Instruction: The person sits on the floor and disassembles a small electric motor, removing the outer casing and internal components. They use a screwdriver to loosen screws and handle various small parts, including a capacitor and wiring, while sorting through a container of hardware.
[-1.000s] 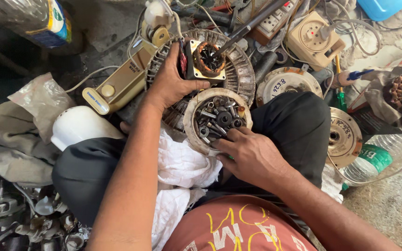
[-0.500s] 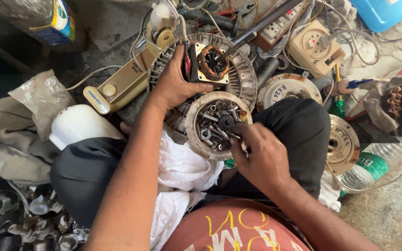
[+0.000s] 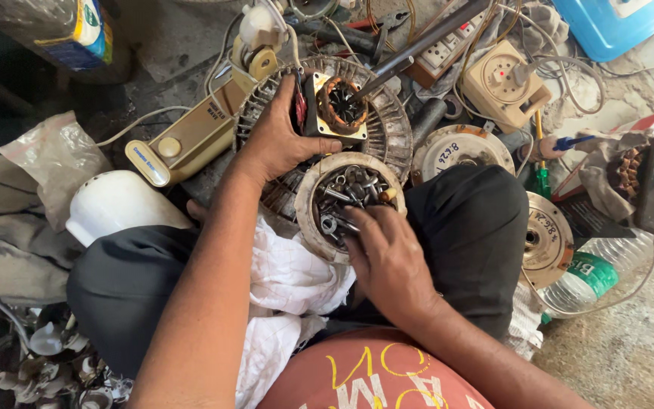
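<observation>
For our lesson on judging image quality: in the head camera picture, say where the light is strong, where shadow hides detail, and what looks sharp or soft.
Head view: daylight falls evenly on the right hand and the round tray of bolts, both sharp; the white dome cover is bright and nearly washed out; the lower left corner lies in deep shadow, its metal parts hard to read; the left hand on the ribbed motor housing is crisp.

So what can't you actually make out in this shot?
- Right hand: fingertips buried among screws in the round dish, so any grasp is hidden.
- Left hand: its palm covers part of the ribbed motor housing.
- Clear bottle: cut off by the top edge.
</observation>
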`<state>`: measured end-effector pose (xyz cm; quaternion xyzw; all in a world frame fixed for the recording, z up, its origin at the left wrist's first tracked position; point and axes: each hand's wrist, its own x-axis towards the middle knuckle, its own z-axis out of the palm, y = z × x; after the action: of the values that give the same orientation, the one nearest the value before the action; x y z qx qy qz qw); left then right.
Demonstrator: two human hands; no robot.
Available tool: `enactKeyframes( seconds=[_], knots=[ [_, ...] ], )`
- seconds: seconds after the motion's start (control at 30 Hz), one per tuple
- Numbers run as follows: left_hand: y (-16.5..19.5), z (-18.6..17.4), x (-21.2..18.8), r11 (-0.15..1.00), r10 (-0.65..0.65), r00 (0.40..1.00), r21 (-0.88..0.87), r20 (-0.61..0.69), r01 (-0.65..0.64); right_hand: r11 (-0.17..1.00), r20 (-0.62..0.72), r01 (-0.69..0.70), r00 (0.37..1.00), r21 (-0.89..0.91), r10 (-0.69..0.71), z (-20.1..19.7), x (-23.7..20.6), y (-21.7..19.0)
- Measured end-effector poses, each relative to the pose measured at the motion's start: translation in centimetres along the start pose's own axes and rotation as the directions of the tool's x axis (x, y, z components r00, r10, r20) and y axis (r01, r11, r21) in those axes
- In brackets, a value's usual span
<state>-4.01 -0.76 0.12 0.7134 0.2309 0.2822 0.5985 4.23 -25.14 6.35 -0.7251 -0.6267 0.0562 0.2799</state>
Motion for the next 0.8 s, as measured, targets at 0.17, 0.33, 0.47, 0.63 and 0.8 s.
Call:
enactKeyframes(
  seconds=[0.17, 0.33, 0.47, 0.63, 0.8],
  knots=[
    [-0.4, 0.0, 0.1, 1.0, 0.022, 1.0, -0.012, 0.003, -0.022, 0.997, -0.007, 0.068, 0.998, 0.044, -0.067, 0.0, -0.4, 0.1],
    [-0.4, 0.0, 0.0, 0.999, -0.01, 1.0, 0.034, -0.006, 0.011, 0.962, -0.142, -0.175, 0.968, 0.21, 0.208, -1.9, -0.4, 2.5],
    [-0.3, 0.0, 0.1, 0.999, -0.023, 1.0, 0.039, -0.017, 0.024, 0.967, -0.128, -0.204, 0.966, 0.155, 0.225, -2.8, 0.5, 4.4],
    [-0.1, 0.0, 0.0, 0.997, -0.046, 0.999, 0.055, -0.02, 0.047, 0.962, -0.034, -0.197, 0.978, 0.188, 0.207, -3.3, 1.1, 4.3],
    [-0.2, 0.0, 0.2, 0.997, -0.067, 0.998, 0.041, -0.009, 0.067, 0.976, 0.003, -0.192, 0.981, 0.104, 0.193, -3.2, 1.9, 4.2]
  ],
)
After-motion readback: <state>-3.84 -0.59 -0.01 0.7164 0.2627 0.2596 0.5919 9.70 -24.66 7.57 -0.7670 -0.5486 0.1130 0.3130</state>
